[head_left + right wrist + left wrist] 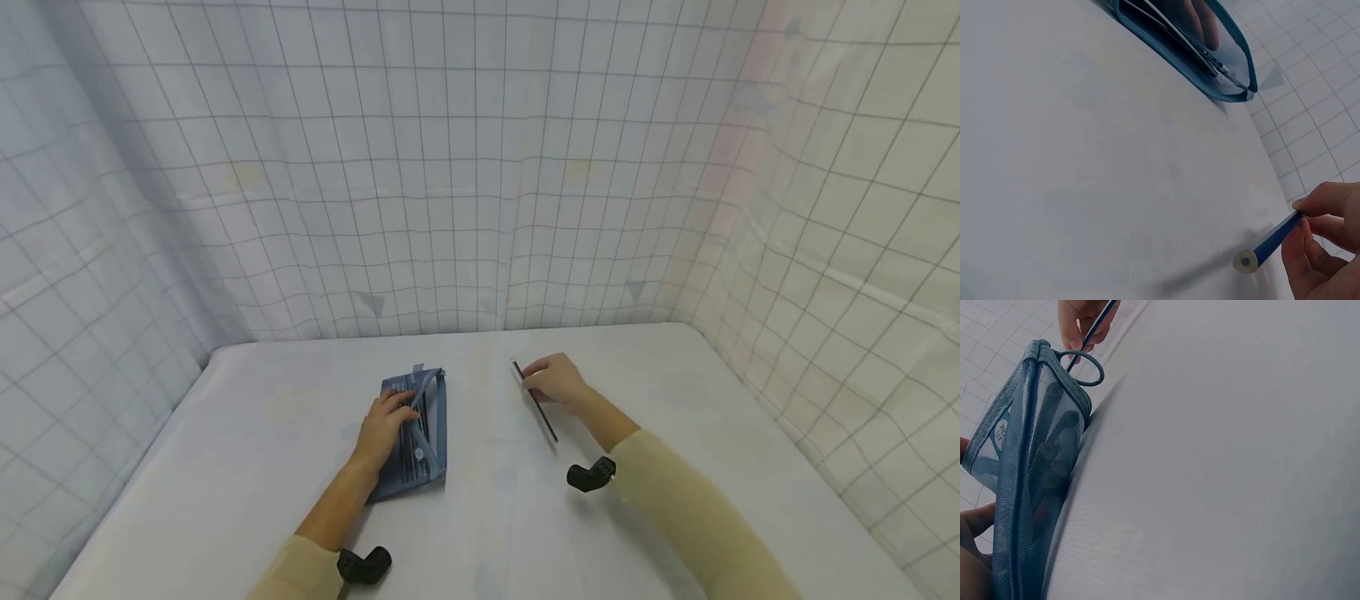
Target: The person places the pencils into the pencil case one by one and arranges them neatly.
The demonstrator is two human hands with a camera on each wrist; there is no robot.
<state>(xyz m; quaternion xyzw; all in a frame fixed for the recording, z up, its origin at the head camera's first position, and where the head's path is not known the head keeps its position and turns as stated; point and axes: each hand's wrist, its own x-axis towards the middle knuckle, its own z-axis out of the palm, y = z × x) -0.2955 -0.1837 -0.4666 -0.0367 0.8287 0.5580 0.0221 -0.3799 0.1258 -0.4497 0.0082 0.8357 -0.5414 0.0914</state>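
Note:
A blue mesh zip pencil case (392, 482) lies on the table with its mouth open toward the right. My left hand (381, 433) grips its upper side, fingers over the zip edge. Through the mesh in the left wrist view, several long items show dimly inside the case (1054, 444); a blue loop sticks out at its end. To the right of it, my right hand (557, 381) pinches a dark blue pencil (542, 412) between thumb and fingers. In the right wrist view the flat, pale end of the pencil (1246, 261) faces the camera, raised off the table.
A white cloth covers the table (487, 517). Grid-patterned curtains (480, 167) hang behind it and along both sides. A black wrist camera (591, 475) sits on the right sleeve, another wrist camera (364, 567) on the left.

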